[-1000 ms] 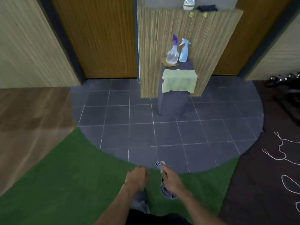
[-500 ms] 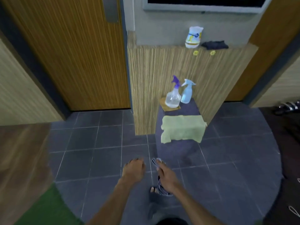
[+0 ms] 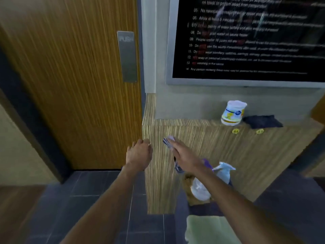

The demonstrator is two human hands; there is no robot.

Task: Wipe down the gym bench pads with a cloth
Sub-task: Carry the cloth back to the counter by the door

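Gripping a striped cloth (image 3: 169, 140), the right hand (image 3: 184, 155) has its fingers closed on it before the wooden partition (image 3: 202, 147). The left hand (image 3: 139, 153) hangs empty, fingers loosely curled. Two spray bottles (image 3: 223, 173) stand below the right forearm.

- Even, soft indoor light, moderately bright, source out of frame; no hard shadows anywhere.
- Motion blur smears the whole frame: the wooden door (image 3: 70, 85) up and left of the left hand (image 3: 139, 154) shows streaked grain.
- The black notice board (image 3: 246, 37) above the right hand (image 3: 184, 155) carries faint reflections, its text readable on the left, smearing to nothing rightward.
- Spray bottles (image 3: 211, 180) just beyond the right hand are soft and hazy.
- Wide-angle bending tilts the door edges and curves the wood panel (image 3: 246, 155); the corners darken and blur more.
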